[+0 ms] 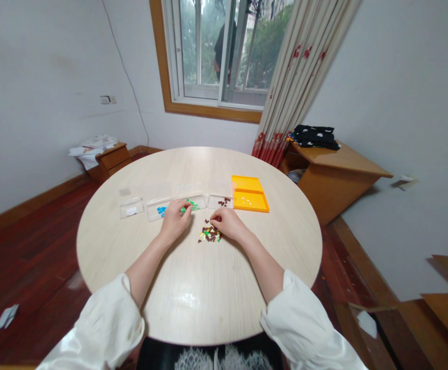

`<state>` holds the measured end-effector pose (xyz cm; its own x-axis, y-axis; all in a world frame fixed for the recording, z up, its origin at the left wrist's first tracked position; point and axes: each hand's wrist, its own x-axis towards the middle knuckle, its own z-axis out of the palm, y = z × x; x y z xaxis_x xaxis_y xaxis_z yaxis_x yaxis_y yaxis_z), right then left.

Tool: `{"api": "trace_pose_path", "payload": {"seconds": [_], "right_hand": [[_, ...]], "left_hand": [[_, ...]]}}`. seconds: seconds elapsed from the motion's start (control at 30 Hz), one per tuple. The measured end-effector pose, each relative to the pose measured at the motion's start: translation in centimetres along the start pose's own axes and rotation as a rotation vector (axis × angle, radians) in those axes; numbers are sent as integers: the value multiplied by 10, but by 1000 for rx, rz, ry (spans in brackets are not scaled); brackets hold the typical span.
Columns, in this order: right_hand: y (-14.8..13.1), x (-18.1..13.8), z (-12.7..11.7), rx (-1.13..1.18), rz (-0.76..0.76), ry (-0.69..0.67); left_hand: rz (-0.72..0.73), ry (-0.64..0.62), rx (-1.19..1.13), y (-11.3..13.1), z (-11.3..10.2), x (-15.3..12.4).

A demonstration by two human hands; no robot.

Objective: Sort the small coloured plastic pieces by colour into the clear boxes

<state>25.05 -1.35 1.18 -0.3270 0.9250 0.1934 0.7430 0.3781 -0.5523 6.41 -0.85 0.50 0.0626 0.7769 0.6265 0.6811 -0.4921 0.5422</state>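
My left hand (174, 221) is over the clear plastic boxes, thumb and fingertips pinched together beside the small green pieces (193, 204). Whatever is between those fingers is too small to make out. Small blue pieces (161, 209) lie in the clear box (154, 218) just left of it. My right hand (229, 224) is closed in a pinch at the upper right edge of a loose pile (209, 235) of tiny brown, yellow and green pieces on the table. Its fingertips hide anything they hold. Brown pieces (224, 203) sit in another clear box beyond it.
An open orange-yellow case (263, 202) with several small white pieces stands right of the clear boxes. At the left is a small clear box (131, 208) holding something white. Everything rests on a round pale wooden table (193, 308). A wooden cabinet (335, 169) stands behind right.
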Motion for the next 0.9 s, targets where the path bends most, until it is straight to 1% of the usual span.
{"api": "trace_pose_path", "payload": {"seconds": [0.17,0.3,0.4,0.47,0.57,0.7,0.77,0.83,0.9], "right_hand": [[-4,-1,0,-8,45,9],[-7,-2,-2,-34,47,19],[-5,-1,-2,-20,28,71],[-3,0,-2,9,16,110],[-1,1,-2,50,22,143],[-1,1,-1,86,33,147],[-1,1,-1,91,31,148],[-1,1,-1,86,22,149],[0,1,-1,77,15,147]], "left_hand": [[-35,-23,-27,2,1,-2],[-86,13,-11,-3,1,-1],[-105,51,62,-9,-1,0],[-82,41,138,-12,-2,0],[-20,-61,240,-13,-2,-2],[32,-285,332,-6,-2,-5],[30,-360,344,-2,-4,-5],[17,-365,350,-1,-7,-4],[1,-340,346,-2,-9,-4]]}}
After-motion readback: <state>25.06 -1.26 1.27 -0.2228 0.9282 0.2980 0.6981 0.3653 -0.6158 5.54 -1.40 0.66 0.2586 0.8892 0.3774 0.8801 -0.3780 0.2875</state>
